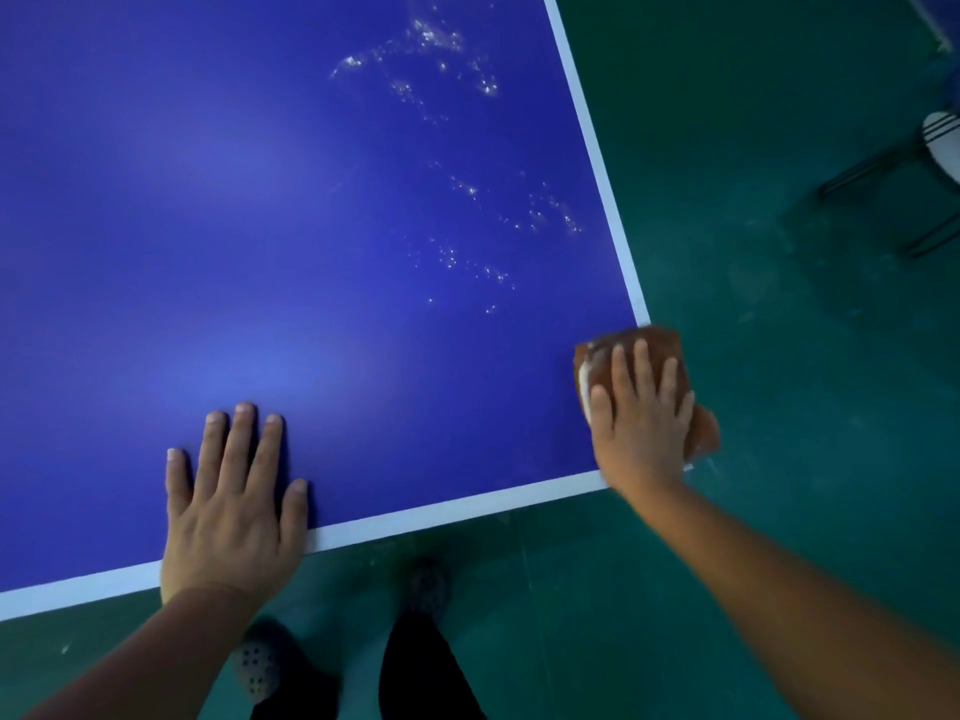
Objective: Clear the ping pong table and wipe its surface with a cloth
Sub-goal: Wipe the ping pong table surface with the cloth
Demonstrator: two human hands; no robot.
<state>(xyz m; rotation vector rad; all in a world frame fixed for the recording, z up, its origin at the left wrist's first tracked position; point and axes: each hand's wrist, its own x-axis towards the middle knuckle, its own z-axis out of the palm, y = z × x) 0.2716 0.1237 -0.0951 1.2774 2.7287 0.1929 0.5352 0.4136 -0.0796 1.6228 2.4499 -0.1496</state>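
The blue ping pong table [311, 226] with a white border fills the upper left of the head view. A brown cloth [660, 345] lies on the table's near right corner. My right hand [641, 413] presses flat on the cloth with straight, spread fingers. My left hand [234, 501] rests flat on the blue surface by the near edge, fingers straight and holding nothing. Wet droplets [467, 189] glisten across the right part of the tabletop.
Green floor [779, 252] surrounds the table on the right and below. A chair with dark metal legs [914, 168] stands at the far right. My legs and patterned shoes [426, 584] show under the near edge.
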